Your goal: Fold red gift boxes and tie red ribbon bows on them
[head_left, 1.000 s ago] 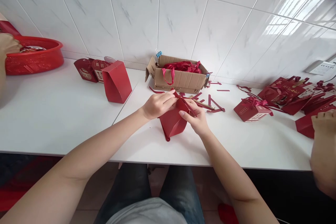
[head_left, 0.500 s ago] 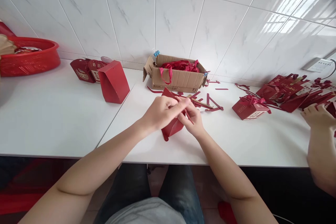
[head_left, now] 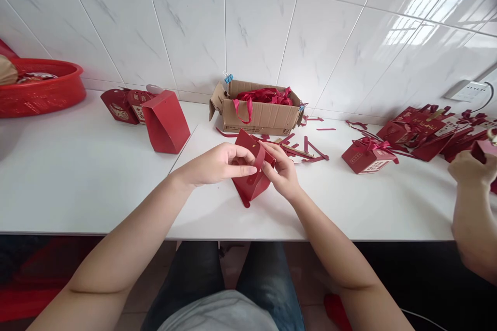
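A red folded paper box (head_left: 252,186) stands in front of me on the white table, with a curved red strip (head_left: 259,159) at its top. My left hand (head_left: 229,163) is at the strip's left side, thumb and fingers closed around its edge. On the right side of the box, my right hand (head_left: 280,169) pinches the strip and the box top. Behind them sits a cardboard box (head_left: 256,116) holding dark red ribbons (head_left: 264,96). Loose red strips (head_left: 298,150) lie scattered just behind my right hand.
An upright red box (head_left: 166,121) and two printed boxes (head_left: 120,106) stand left. A red basket (head_left: 42,90) is far left. At right are a ribboned box (head_left: 367,156), a pile of red boxes (head_left: 423,129) and another person's hand (head_left: 471,168).
My left hand has moved left off my right hand, uncovering the curved strip and more of the box. The other person's hand at the right now holds a small red box.
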Demonstrator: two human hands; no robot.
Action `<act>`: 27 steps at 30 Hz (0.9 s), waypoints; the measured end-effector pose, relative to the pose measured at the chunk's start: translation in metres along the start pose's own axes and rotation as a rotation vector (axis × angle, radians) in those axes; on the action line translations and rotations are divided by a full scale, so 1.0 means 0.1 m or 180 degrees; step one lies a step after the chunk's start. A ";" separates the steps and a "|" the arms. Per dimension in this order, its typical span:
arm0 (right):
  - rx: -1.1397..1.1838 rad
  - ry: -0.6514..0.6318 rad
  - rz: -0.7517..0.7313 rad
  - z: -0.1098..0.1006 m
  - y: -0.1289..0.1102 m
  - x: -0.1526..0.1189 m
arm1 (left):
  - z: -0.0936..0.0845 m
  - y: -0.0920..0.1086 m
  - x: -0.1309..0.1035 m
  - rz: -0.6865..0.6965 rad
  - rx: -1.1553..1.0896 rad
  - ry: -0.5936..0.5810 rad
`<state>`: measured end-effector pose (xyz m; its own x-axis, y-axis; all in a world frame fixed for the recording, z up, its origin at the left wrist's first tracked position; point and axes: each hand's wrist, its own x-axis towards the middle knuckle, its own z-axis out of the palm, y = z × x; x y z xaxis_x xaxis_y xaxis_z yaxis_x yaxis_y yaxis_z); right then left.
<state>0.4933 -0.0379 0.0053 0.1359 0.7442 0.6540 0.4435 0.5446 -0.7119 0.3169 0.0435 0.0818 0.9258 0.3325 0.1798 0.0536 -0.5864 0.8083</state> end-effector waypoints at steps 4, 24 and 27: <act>0.0034 0.0007 0.0012 0.00 0.01 0.00 | -0.07 0.01 0.01 -0.0023 -0.0235 -0.0083; 0.0366 -0.0068 0.0348 0.01 0.00 0.00 | -0.01 -0.35 0.21 -0.0105 -0.0429 0.1709; 0.0434 -0.0058 0.0335 0.01 0.00 0.00 | 0.00 -0.33 0.22 -0.0097 -0.0388 0.1721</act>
<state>0.4922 -0.0376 0.0053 0.1587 0.8061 0.5702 0.3032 0.5098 -0.8051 0.3352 0.0704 0.0591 0.5988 0.6987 0.3914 0.0041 -0.4914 0.8709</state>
